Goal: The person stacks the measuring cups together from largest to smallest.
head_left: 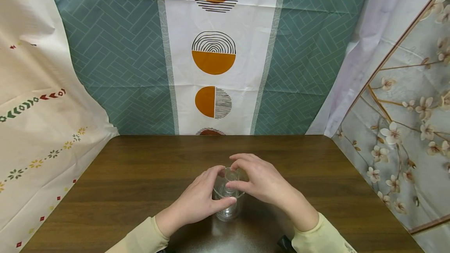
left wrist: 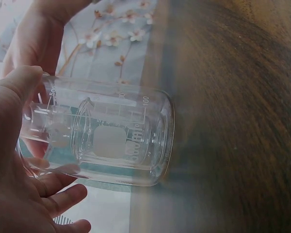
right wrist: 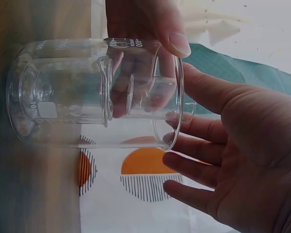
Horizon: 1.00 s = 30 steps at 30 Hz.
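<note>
A large clear glass beaker [left wrist: 160, 102] with white volume marks stands upright on the table. My left hand [head_left: 198, 198] holds it near the rim, thumb on the near side and fingers around the far side. Inside sits a medium beaker [right wrist: 70, 92] with a spout. Above that one, a small beaker [right wrist: 153, 94] is partly within the large beaker's mouth and partly above its rim. My right hand [head_left: 261, 177] pinches this small beaker between thumb and fingers, the fingertips right at the large rim.
The dark wooden table [head_left: 147, 167] extends around the beakers, its back edge against a teal and white patterned curtain [head_left: 214, 18]. A cream cloth [head_left: 45, 128] hangs at the left side, and a floral cloth [head_left: 397, 136] at the right.
</note>
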{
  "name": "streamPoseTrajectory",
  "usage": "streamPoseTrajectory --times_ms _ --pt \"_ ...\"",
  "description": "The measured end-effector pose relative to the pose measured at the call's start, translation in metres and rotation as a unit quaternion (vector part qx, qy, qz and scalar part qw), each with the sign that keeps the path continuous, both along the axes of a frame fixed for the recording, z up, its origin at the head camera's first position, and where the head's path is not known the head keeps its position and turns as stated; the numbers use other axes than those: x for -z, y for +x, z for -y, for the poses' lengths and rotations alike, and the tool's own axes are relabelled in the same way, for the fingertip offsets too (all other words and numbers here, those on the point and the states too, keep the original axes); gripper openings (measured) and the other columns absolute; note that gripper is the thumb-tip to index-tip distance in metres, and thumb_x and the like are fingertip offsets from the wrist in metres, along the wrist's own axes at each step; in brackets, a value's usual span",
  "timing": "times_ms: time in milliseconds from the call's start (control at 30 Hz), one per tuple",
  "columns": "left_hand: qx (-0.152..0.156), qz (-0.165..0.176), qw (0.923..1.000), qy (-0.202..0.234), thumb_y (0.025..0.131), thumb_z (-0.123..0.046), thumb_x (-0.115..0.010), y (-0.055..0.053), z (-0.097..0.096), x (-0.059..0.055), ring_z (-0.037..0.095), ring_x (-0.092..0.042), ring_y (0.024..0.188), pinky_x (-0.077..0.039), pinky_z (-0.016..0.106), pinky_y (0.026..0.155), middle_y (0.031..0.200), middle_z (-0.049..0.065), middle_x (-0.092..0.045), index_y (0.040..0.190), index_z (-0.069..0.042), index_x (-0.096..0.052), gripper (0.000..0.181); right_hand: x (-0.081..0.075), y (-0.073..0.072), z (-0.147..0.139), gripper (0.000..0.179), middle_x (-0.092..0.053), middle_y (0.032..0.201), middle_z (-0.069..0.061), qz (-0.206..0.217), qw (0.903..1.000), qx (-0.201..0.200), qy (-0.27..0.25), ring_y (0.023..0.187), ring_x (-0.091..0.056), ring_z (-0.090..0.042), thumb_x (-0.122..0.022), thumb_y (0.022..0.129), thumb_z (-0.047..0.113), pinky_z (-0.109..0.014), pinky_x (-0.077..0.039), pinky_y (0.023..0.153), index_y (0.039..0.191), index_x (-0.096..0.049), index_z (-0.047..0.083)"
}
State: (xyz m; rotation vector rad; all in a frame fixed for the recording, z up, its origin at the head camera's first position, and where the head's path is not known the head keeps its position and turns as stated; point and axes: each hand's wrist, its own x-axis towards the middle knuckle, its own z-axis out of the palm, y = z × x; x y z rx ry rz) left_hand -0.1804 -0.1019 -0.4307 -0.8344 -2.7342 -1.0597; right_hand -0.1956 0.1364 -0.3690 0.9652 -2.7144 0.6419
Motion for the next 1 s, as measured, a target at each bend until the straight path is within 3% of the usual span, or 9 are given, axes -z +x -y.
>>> streamPoseTrajectory --times_ms 1000 --pt "0.001 0.007 1.0 -0.006 0.096 -0.073 -0.073 0.0007 0.0009 -0.0002 0.023 -0.056 0.133 -0.051 0.054 0.107 0.144 -0.004 -0.058 0.158 -0.014 -0.046 0.089 0.0088 -0.0038 0.0033 0.031 -0.068 0.146 -0.001 0.02 0.9996 -0.01 0.019 0.136 -0.062 -0.023 -0.088 0.096 0.045 -0.05 -0.059 0.095 0.11 -0.078 0.019"
